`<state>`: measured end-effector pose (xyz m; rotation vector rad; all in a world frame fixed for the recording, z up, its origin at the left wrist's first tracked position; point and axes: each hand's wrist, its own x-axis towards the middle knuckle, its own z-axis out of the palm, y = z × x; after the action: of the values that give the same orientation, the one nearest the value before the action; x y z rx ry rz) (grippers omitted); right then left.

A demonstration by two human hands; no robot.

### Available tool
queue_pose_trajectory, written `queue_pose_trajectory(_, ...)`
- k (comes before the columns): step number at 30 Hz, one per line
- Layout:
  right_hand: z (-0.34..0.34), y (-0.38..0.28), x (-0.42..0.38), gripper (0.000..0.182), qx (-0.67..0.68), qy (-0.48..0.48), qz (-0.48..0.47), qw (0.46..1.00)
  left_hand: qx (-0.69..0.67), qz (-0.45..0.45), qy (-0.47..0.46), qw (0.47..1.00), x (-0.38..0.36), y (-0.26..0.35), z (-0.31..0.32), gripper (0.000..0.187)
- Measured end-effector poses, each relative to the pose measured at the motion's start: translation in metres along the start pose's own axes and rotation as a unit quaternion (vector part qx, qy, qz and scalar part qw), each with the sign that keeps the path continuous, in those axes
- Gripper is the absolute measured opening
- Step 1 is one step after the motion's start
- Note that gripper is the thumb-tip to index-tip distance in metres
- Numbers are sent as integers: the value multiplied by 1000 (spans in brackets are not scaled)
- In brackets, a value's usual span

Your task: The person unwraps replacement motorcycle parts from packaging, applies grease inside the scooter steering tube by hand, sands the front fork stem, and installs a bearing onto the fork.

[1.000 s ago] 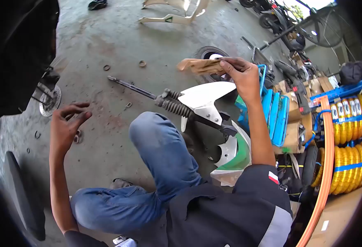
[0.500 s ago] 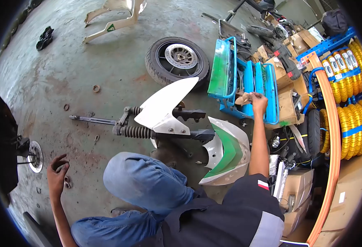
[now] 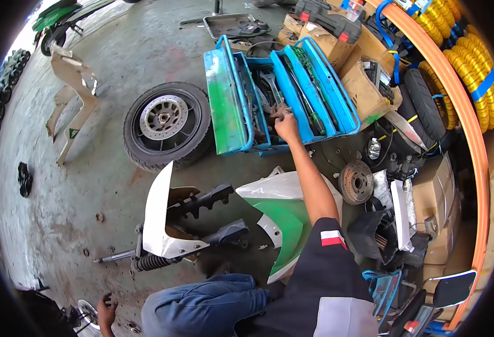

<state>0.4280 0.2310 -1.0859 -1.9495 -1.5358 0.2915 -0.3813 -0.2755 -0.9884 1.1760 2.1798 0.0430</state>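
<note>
My right hand (image 3: pixel 286 126) reaches into the open blue toolbox (image 3: pixel 246 112), its fingers closed on a crumpled, brownish, rag-like piece (image 3: pixel 279 110). Wrenches (image 3: pixel 270 84) lie in the compartment just beyond it. Low at the left, my left hand (image 3: pixel 107 312) hangs open with bent fingers and nothing in it, near a small brake disc (image 3: pixel 88 314). Before my knee lies a motorcycle front fork (image 3: pixel 160 261) with a white fender (image 3: pixel 165 224) on it. A green and white fairing panel (image 3: pixel 292 222) rests beneath my right forearm.
A wheel with a brake disc (image 3: pixel 164 117) lies left of the toolbox. A pale body frame (image 3: pixel 73 101) stands farther left. On the right are cardboard boxes (image 3: pixel 368 92), a round hub (image 3: pixel 356 182), tyres (image 3: pixel 424 104) and an orange rack beam (image 3: pixel 474 146). Small rings (image 3: pixel 99 217) dot the floor.
My view has swung to the right, so the floor items sit farther left. My right hand has gone deeper into the toolbox with the brown piece. My left hand stays low and open.
</note>
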Motion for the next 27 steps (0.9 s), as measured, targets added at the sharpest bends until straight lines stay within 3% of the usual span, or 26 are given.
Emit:
queue_pose_trajectory(2,24,13,6,41,-8,-13,14,1000,29,3,-18,999,26,-34,3,49)
queue_pose_trajectory(3,34,13,5,45,5,-7,18,1000,92,24,-82,992,28,-16,-6,53)
queue_pose_trajectory(5,55,22,15,51,37,71,-44,996,96,20,-110,989,30,0,-13,47)
queue_pose_trajectory(7,65,23,36,45,74,95,-36,992,50,44,-116,991,52,-37,-16,44)
queue_pose_trajectory(9,51,-1,55,33,184,122,18,975,106,-2,-111,988,34,20,-35,44)
queue_pose_trajectory(11,55,-9,79,33,273,138,16,952,85,-25,-101,991,37,29,-46,44)
queue_pose_trajectory(15,76,4,101,31,217,166,-3,962,28,-59,-118,991,44,46,-57,46)
queue_pose_trajectory(17,89,21,109,29,245,-11,84,966,36,-47,-114,992,45,45,-54,46)
queue_pose_trajectory(18,114,33,115,30,140,-17,129,981,41,-36,-113,992,47,46,-54,46)
queue_pose_trajectory(19,131,41,121,30,146,-18,126,981,41,-38,-107,993,45,50,-54,46)
queue_pose_trajectory(22,146,45,121,26,-26,-58,87,994,30,-87,-96,991,22,86,-48,43)
queue_pose_trajectory(27,116,19,117,38,-169,-142,142,965,-28,-37,-101,994,30,0,-43,41)
